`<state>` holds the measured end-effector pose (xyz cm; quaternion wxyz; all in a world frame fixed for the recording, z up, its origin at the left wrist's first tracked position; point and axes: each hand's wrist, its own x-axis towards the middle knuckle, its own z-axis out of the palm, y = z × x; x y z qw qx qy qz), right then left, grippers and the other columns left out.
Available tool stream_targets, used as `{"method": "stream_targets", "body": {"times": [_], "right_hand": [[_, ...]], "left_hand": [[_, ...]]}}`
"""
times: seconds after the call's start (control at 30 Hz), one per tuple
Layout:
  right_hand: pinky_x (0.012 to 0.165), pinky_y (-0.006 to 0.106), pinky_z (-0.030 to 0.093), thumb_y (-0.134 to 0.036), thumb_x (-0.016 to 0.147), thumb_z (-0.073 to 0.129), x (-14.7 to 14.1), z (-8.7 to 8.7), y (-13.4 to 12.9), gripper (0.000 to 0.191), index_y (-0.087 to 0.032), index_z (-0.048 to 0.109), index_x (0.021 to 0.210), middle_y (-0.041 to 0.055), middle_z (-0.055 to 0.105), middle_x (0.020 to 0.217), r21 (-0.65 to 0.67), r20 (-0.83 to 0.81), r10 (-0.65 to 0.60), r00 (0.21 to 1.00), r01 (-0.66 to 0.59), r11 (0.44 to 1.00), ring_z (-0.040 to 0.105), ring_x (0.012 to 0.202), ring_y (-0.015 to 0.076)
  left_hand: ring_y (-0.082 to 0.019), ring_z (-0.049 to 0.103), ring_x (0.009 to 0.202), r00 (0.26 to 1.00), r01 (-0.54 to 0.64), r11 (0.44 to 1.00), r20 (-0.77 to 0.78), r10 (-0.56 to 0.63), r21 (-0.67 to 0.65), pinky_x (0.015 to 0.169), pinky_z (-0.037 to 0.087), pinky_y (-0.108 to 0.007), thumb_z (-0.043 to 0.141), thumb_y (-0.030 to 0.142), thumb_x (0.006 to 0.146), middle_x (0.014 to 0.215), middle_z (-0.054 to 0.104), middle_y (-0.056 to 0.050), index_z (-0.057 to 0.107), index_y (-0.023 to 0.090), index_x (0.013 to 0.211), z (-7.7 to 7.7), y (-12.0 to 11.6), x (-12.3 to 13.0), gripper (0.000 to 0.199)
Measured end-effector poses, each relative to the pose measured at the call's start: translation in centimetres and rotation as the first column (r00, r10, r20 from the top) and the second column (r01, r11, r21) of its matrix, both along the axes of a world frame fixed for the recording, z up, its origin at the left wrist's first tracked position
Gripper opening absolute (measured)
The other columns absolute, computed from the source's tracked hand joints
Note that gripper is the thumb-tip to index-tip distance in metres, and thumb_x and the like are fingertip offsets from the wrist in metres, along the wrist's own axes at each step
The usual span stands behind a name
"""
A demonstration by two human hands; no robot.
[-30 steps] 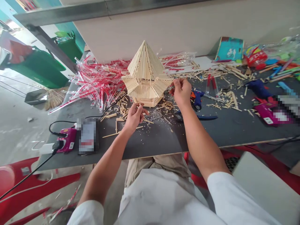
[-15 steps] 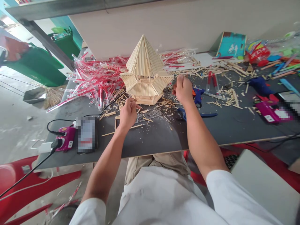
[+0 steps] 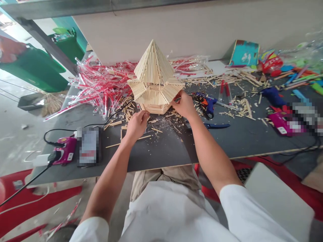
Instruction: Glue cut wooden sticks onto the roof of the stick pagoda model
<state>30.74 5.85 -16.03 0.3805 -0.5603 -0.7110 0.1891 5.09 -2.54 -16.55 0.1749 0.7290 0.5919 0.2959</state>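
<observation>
A tower-like model of pale wooden sticks (image 3: 154, 67) stands upright on the dark table, with a pointed upper roof, a flared lower roof and a stick base. At the front left corner of the base, my left hand (image 3: 136, 125) is closed, thumb and fingers pinched at its edge. My right hand (image 3: 184, 105) reaches under the right eave of the lower roof, its fingers closed on the model's side. The fingertips there are partly hidden. Loose stick offcuts (image 3: 128, 109) lie around the base. Beneath my hands is a clear plastic piece (image 3: 161, 125).
Red-and-clear plastic wrappers (image 3: 101, 84) heap at the left. A phone (image 3: 88, 146) and purple power strip (image 3: 67, 149) lie near the front left. To the right are a blue glue gun (image 3: 209, 106), blue-handled cutters (image 3: 217, 126) and another purple power strip (image 3: 285, 122).
My right hand has moved left from beside the model to its right side and closed there. My left hand stays at the front left of the base. The view has shifted slightly.
</observation>
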Motion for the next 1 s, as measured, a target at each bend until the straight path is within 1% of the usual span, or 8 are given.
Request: {"method": "stream_targets", "body": {"times": [0.1, 0.27, 0.33, 0.4, 0.47, 0.57, 0.73, 1.0], "right_hand": [[0.083, 0.04, 0.052, -0.026, 0.09, 0.063, 0.1, -0.9, 0.8, 0.007, -0.021, 0.061, 0.094, 0.0095, 0.075, 0.09, 0.094, 0.02, -0.162, 0.987, 0.159, 0.983, 0.07, 0.081, 0.0256], [0.082, 0.04, 0.05, -0.035, 0.096, 0.058, 1.1, -1.2, 1.4, 0.019, -0.019, 0.065, 0.09, 0.0097, 0.075, 0.085, 0.127, 0.032, -0.307, 0.951, 0.3, 0.945, 0.069, 0.08, 0.0254], [0.076, 0.037, 0.049, -0.034, 0.096, 0.059, 1.3, -0.3, 0.8, 0.02, -0.018, 0.069, 0.089, 0.0085, 0.076, 0.084, 0.078, 0.085, -0.174, 0.981, 0.167, 0.983, 0.069, 0.076, 0.0231], [0.07, 0.033, 0.047, -0.034, 0.093, 0.064, 1.0, 0.8, -0.1, 0.019, -0.02, 0.073, 0.083, 0.0051, 0.076, 0.08, -0.051, 0.199, 0.116, 0.973, -0.107, 0.993, 0.068, 0.072, 0.0206], [0.066, 0.031, 0.044, -0.033, 0.09, 0.07, 0.4, 1.9, -1.2, 0.014, -0.022, 0.078, 0.084, 0.0017, 0.076, 0.079, -0.227, 0.29, 0.39, 0.874, -0.333, 0.915, 0.067, 0.07, 0.0185], [0.069, 0.03, 0.046, -0.029, 0.091, 0.071, -0.8, 2.8, -2.4, 0.025, -0.03, 0.081, 0.114, 0.0003, 0.08, 0.091, -0.374, 0.32, 0.56, 0.764, -0.441, 0.816, 0.069, 0.075, 0.0184], [0.082, 0.038, 0.051, -0.022, 0.095, 0.064, -1.8, 2.5, -2.9, 0.044, -0.036, 0.071, 0.136, 0.0032, 0.078, 0.125, -0.326, 0.448, 0.492, 0.747, -0.376, 0.867, 0.073, 0.101, 0.0274], [0.077, 0.042, 0.054, -0.019, 0.09, 0.071, -3.0, 2.0, -2.8, 0.034, -0.032, 0.081, 0.12, 0.0081, 0.08, 0.112, -0.123, 0.57, 0.308, 0.762, -0.291, 0.949, 0.074, 0.099, 0.0319]], "left_hand": [[-0.025, 0.066, 0.098, 0.992, 0.066, 0.997, -0.115, -0.061, 0.035, 0.088, 0.049, -0.036, 0.041, 0.033, 0.105, 0.103, 0.079, -0.005, 0.071, 0.023, 0.117, -0.1, -0.3, 0.4, 0.033], [-0.025, 0.065, 0.098, 0.978, 0.12, 0.992, -0.18, -0.11, 0.05, 0.09, 0.049, -0.035, 0.038, 0.031, 0.107, 0.106, 0.078, -0.006, 0.069, 0.021, 0.122, 0.1, -0.7, 1.1, 0.036], [-0.025, 0.064, 0.098, 0.972, 0.137, 0.989, -0.2, -0.123, 0.061, 0.09, 0.048, -0.035, 0.037, 0.031, 0.108, 0.107, 0.077, -0.007, 0.068, 0.021, 0.123, 0.1, -0.8, 1.1, 0.037], [-0.025, 0.063, 0.098, 0.964, 0.157, 0.985, -0.227, -0.138, 0.07, 0.091, 0.048, -0.036, 0.035, 0.029, 0.108, 0.109, 0.077, -0.007, 0.067, 0.02, 0.124, 0.0, -0.9, 1.1, 0.037], [-0.025, 0.063, 0.1, 0.952, 0.168, 0.983, -0.269, -0.143, 0.071, 0.092, 0.048, -0.037, 0.035, 0.026, 0.108, 0.111, 0.076, -0.008, 0.067, 0.021, 0.124, -0.2, -0.9, 1.1, 0.037], [-0.027, 0.063, 0.103, 0.932, 0.137, 0.989, -0.346, -0.108, 0.061, 0.094, 0.047, -0.04, 0.037, 0.023, 0.106, 0.112, 0.076, -0.011, 0.068, 0.02, 0.124, -0.4, -0.9, 1.2, 0.035], [-0.029, 0.062, 0.104, 0.916, 0.107, 0.993, -0.394, -0.079, 0.052, 0.094, 0.046, -0.043, 0.036, 0.022, 0.106, 0.112, 0.075, -0.013, 0.066, 0.017, 0.129, -0.5, -0.9, 1.3, 0.038], [-0.029, 0.06, 0.106, 0.905, 0.134, 0.987, -0.417, -0.085, 0.087, 0.093, 0.046, -0.043, 0.035, 0.026, 0.107, 0.112, 0.071, -0.012, 0.068, 0.02, 0.127, -0.6, -1.2, 1.5, 0.039]]}}
